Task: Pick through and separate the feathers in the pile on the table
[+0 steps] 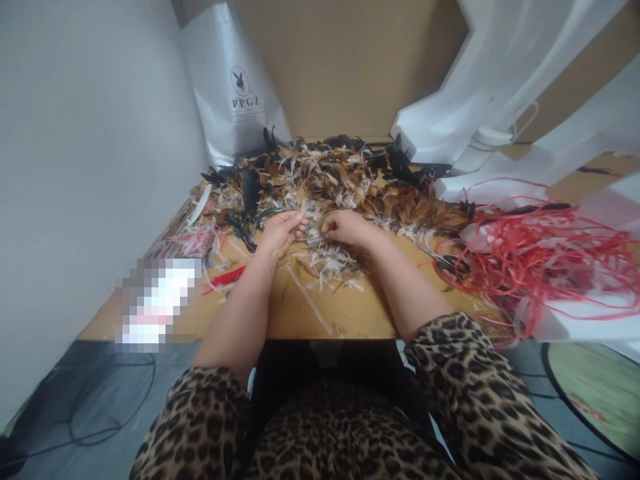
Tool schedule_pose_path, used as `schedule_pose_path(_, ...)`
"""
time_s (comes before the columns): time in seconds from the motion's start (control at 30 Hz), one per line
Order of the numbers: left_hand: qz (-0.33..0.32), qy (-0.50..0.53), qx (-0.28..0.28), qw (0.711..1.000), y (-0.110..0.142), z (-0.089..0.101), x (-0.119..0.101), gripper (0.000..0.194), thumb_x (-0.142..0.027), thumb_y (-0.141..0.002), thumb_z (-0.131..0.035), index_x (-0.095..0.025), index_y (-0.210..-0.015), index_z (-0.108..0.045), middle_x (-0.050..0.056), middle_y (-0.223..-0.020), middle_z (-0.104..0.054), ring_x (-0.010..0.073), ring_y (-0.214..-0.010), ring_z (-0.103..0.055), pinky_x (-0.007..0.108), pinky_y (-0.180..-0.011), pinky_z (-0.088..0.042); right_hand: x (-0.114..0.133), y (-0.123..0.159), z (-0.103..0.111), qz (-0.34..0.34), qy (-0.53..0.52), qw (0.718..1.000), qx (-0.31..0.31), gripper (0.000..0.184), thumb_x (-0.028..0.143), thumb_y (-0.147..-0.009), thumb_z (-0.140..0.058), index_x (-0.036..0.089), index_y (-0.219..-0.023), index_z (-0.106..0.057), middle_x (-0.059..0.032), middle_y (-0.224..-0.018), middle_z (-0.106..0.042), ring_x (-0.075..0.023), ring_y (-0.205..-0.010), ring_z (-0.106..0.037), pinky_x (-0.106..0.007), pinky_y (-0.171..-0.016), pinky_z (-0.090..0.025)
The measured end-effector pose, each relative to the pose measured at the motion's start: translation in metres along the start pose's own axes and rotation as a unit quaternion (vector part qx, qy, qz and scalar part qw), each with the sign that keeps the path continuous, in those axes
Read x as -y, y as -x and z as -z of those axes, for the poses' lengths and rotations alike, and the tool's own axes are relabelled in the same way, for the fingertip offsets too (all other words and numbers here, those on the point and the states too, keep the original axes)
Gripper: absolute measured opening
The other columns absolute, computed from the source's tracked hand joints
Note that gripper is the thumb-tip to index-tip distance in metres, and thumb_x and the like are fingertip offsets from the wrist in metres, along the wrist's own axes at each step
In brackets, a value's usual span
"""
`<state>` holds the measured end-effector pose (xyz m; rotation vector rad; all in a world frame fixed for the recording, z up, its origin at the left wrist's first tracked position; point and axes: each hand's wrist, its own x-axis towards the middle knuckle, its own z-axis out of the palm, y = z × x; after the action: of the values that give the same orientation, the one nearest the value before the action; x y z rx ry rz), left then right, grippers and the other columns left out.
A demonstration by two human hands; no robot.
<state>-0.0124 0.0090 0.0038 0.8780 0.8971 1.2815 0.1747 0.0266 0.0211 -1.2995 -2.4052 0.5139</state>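
A large heap of brown, white and black feathers [327, 170] covers the back of the wooden table [320, 317]. My left hand [280, 233] is closed in a pinch at the front of the heap, with a small light-brown feather [302, 199] standing up from thumb and fingers. Just to its right, my right hand [347, 228] has its fingers curled down into the feathers; what they hold, if anything, is hidden. Beneath and between both hands lie loose whitish feathers [333, 263].
A tangle of red plastic strips [545, 260] fills the table's right side, with dark-handled scissors [453, 263] beside it. On the left are a red strip [227, 277] and a blurred bright object [160, 303]. A silver-white bag [235, 87] stands behind; a cable [113, 427] crosses the floor.
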Motion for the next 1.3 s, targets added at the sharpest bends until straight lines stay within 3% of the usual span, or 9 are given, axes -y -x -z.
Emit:
schedule_pose_path(0.1, 0.003, -0.004, 0.001, 1.000, 0.000, 0.001, 0.001, 0.021, -0.020, -0.061, -0.073, -0.010, -0.075, -0.061, 0.004, -0.065, -0.064, 0.0042, -0.050, -0.055, 0.013, -0.045, -0.041, 0.006, 0.001, -0.005, 0.022, 0.138, 0.990, 0.008, 0.017, 0.021, -0.065, -0.059, 0.022, -0.079, -0.068, -0.0046, -0.085, -0.065, -0.0171, -0.076, -0.056, -0.026, -0.064, -0.035)
schedule_pose_path(0.2, 0.007, -0.016, 0.002, 1.000, 0.000, 0.001, 0.001, 0.021, -0.021, -0.061, -0.072, -0.010, -0.076, -0.062, 0.004, -0.068, -0.065, 0.0048, -0.051, -0.056, 0.013, -0.045, -0.041, 0.011, -0.001, -0.012, 0.012, 0.177, 0.984, 0.007, 0.017, 0.019, -0.070, -0.053, 0.020, -0.079, -0.068, -0.0088, -0.086, -0.062, -0.0194, -0.079, -0.056, -0.027, -0.064, -0.035)
schedule_pose_path(0.43, -0.022, -0.037, 0.001, 0.999, -0.002, 0.005, 0.002, 0.023, -0.025, -0.061, -0.072, -0.011, -0.079, -0.064, 0.006, -0.085, -0.068, 0.0049, -0.058, -0.059, 0.012, -0.047, -0.043, 0.006, -0.001, -0.005, 0.021, 0.104, 0.990, -0.091, 0.019, 0.018, -0.070, -0.049, 0.017, -0.083, -0.063, -0.0059, -0.085, -0.062, -0.0167, -0.077, -0.054, -0.025, -0.068, -0.036)
schedule_pose_path(0.57, -0.024, -0.032, 0.001, 0.999, -0.001, 0.004, 0.002, 0.023, -0.023, -0.060, -0.073, -0.011, -0.078, -0.064, 0.008, -0.090, -0.068, 0.0044, -0.055, -0.058, 0.013, -0.045, -0.043, 0.005, 0.000, 0.001, 0.015, 0.070, 0.991, -0.115, 0.021, 0.017, -0.070, -0.047, 0.015, -0.085, -0.062, -0.0042, -0.076, -0.063, -0.0151, -0.068, -0.052, -0.023, -0.064, -0.034)
schedule_pose_path(0.9, -0.051, -0.082, -0.010, 0.995, -0.004, 0.002, 0.005, 0.026, -0.026, -0.058, -0.073, -0.010, -0.076, -0.063, 0.004, -0.068, -0.067, 0.0073, -0.052, -0.060, 0.013, -0.044, -0.043, 0.006, -0.002, 0.005, 0.050, 0.018, 0.986, -0.156, 0.020, 0.014, -0.065, -0.048, 0.014, -0.077, -0.064, -0.0040, -0.072, -0.063, -0.0137, -0.064, -0.051, -0.023, -0.063, -0.035)
schedule_pose_path(1.13, -0.054, -0.103, -0.011, 0.993, -0.004, -0.003, 0.009, 0.023, -0.022, -0.058, -0.072, -0.008, -0.074, -0.062, 0.006, -0.064, -0.067, 0.0087, -0.050, -0.060, 0.016, -0.047, -0.046, 0.006, -0.004, 0.003, 0.015, -0.150, 0.969, -0.195, 0.019, 0.017, -0.065, -0.050, 0.014, -0.077, -0.066, -0.0018, -0.069, -0.064, -0.0125, -0.064, -0.054, -0.024, -0.063, -0.040)
schedule_pose_path(1.23, -0.041, -0.058, -0.007, 0.997, -0.002, -0.005, 0.008, 0.021, -0.018, -0.059, -0.072, -0.008, -0.075, -0.062, 0.007, -0.065, -0.067, 0.0080, -0.052, -0.060, 0.016, -0.051, -0.048, 0.009, -0.006, 0.001, -0.020, -0.302, 0.932, -0.198, 0.016, 0.021, -0.064, -0.056, 0.014, -0.076, -0.064, -0.0005, -0.066, -0.062, -0.0103, -0.058, -0.052, -0.023, -0.058, -0.040)
schedule_pose_path(1.3, -0.039, -0.021, -0.004, 0.999, -0.001, -0.005, 0.005, 0.018, -0.015, -0.060, -0.071, -0.008, -0.074, -0.062, 0.007, -0.067, -0.067, 0.0071, -0.054, -0.060, 0.014, -0.052, -0.048, 0.011, -0.008, 0.001, -0.044, -0.427, 0.883, -0.192, 0.019, 0.024, -0.063, -0.060, 0.015, -0.080, -0.063, 0.0009, -0.064, -0.060, -0.0080, -0.053, -0.049, -0.021, -0.052, -0.039)
